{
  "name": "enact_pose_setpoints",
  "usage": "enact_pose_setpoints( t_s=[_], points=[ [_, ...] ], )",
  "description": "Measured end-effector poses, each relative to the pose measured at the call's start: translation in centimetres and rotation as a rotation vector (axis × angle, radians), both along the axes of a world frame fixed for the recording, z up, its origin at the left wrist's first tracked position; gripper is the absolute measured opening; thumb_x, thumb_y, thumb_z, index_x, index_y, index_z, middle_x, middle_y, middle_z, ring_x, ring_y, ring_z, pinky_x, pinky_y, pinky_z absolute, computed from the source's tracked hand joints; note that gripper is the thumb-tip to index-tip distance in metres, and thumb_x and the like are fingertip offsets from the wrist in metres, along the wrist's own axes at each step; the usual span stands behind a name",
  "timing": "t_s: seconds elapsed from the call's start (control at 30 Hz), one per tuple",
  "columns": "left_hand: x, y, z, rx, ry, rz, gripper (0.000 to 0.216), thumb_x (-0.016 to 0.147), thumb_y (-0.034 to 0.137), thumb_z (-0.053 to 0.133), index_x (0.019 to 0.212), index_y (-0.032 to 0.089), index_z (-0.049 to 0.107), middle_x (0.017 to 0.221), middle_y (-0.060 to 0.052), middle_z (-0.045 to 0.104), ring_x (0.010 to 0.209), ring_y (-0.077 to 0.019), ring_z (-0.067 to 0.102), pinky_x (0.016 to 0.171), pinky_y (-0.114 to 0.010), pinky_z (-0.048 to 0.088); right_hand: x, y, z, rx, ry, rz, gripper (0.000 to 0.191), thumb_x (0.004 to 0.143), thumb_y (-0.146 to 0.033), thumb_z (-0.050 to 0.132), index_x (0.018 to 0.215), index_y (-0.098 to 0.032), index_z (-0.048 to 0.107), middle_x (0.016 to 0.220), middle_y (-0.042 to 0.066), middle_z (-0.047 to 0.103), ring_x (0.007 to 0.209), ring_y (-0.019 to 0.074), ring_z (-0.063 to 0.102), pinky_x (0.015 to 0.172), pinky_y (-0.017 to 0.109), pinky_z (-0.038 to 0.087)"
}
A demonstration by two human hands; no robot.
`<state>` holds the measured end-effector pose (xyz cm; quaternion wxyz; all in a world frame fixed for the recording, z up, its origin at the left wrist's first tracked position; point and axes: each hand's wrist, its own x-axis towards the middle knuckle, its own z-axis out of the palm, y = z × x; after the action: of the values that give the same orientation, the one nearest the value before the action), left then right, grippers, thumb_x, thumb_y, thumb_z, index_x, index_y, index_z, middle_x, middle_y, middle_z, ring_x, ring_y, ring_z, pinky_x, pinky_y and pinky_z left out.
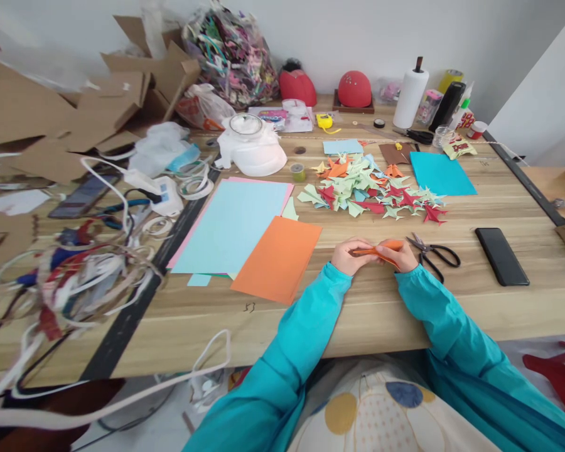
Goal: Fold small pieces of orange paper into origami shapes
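Note:
Between my two hands is a folded piece of orange paper (387, 249), held just above the wooden table. My left hand (349, 255) pinches its left end, and my right hand (403, 256) grips the right end, with the fingertips of both hands close together. Right of my right hand lie black-handled scissors (435, 253). Beyond my hands is a pile of folded paper cranes (358, 188) in pale green, red, orange and blue. To the left, an orange sheet (277, 260) overlaps a stack of light blue and pink paper (233, 220).
A black phone (501, 256) lies at the right. Bright blue paper (442, 174) rests behind the scissors. Tangled cords and straps (85, 276) cover the left side, near cardboard boxes (89, 107). A paper towel roll (410, 97) stands at the back.

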<state>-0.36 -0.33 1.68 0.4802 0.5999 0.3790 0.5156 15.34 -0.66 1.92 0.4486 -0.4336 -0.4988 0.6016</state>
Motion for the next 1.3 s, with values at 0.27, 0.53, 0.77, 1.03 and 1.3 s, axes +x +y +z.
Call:
enact_pose_setpoints(
  t_s=[0.27,0.53,0.77,1.03,1.3],
  points=[
    [0.0,0.1,0.1,-0.165,-0.092,0.073,0.023,0.05,0.026,0.076,0.062,0.012,0.063,0.071,-0.005,0.064,0.066,-0.0144,0.06,0.064,-0.028,0.048,0.0,0.0,-1.0,0.035,0.248,0.0,0.055,0.064,-0.065,0.053,0.084,-0.016,0.067,0.076,0.007,0.067,0.061,0.0173,0.06,0.048,0.027,0.045],
    [0.1,0.0,0.2,-0.172,-0.119,0.024,0.021,0.052,0.026,0.075,0.055,0.014,0.058,0.068,-0.003,0.065,0.067,-0.0147,0.06,0.065,-0.028,0.048,-0.4,0.0,-0.4,0.199,0.0,-0.049,0.019,0.059,-0.031,0.074,0.071,-0.018,0.068,0.065,0.001,0.064,0.057,0.0122,0.056,0.056,0.026,0.046],
    [-0.1,0.0,0.1,-0.252,-0.161,-0.009,0.026,0.047,0.025,0.076,0.05,0.013,0.054,0.064,-0.001,0.063,0.062,-0.0131,0.059,0.061,-0.027,0.047,-0.6,-0.2,0.0,0.287,-0.016,-0.029,0.01,0.063,-0.027,0.071,0.06,-0.019,0.067,0.058,0.001,0.062,0.055,0.0124,0.055,0.051,0.026,0.044],
    [0.0,0.2,-0.1,-0.228,-0.249,-0.062,0.025,0.048,0.023,0.077,0.049,0.013,0.054,0.061,0.001,0.06,0.058,-0.01,0.057,0.056,-0.024,0.047,-0.7,-0.1,-0.1,0.262,0.014,0.0,0.008,0.064,-0.026,0.071,0.066,-0.019,0.068,0.056,0.0,0.061,0.051,0.0108,0.053,0.048,0.024,0.043],
    [0.1,-0.4,0.6,-0.337,-0.219,-0.072,0.025,0.055,0.031,0.073,0.069,0.013,0.063,0.065,-0.003,0.066,0.058,-0.0146,0.062,0.061,-0.03,0.052,-0.5,-0.1,0.4,0.251,0.003,-0.068,0.014,0.06,-0.032,0.073,0.063,-0.02,0.068,0.057,0.001,0.061,0.049,0.0113,0.053,0.045,0.025,0.043]
  ],
)
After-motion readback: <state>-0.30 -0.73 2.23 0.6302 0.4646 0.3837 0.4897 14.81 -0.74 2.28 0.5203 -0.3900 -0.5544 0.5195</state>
